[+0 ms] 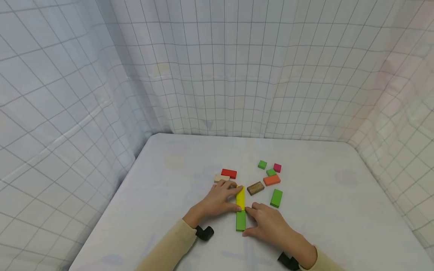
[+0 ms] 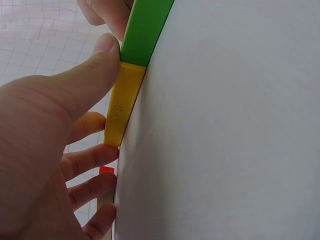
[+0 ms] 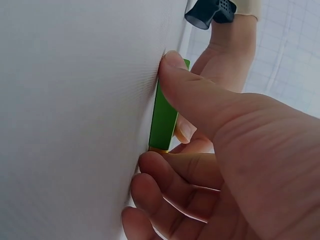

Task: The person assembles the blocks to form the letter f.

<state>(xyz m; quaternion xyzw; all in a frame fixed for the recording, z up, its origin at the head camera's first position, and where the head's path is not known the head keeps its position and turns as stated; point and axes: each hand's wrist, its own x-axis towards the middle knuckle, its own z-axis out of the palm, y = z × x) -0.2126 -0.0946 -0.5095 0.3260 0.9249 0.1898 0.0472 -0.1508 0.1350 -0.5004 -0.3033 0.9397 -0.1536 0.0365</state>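
The yellow block (image 1: 240, 198) and the green block (image 1: 240, 220) lie flat on the desk (image 1: 162, 195), end to end and touching, forming one straight line. The long axis of both runs directly away from the person, with the green block nearer the body and the yellow block beyond it.

Left hand (image 1: 217, 199): positioned on the left side of the line. The fingers are extended and lie against the far end of the yellow block, with the thumb (image 2: 90, 75) at the joint between the two blocks. The hand is relaxed and open and has no grip on the block.

Right hand (image 1: 268, 224): positioned on the right side of the line. The thumb (image 3: 185, 90) presses the near end of the green block, and the fingertips (image 3: 155, 170) reach the joint. The fingers are lightly bent, bracing rather than grasping.

Each hand is thus nearer to one block: left to yellow, right to green.

Beyond the hands, loose blocks lie well apart from the line: a red block (image 1: 228, 173), a pale wooden block (image 1: 221, 178), a brown block (image 1: 255, 188), an orange block (image 1: 271, 180) and another green block (image 1: 276, 198).
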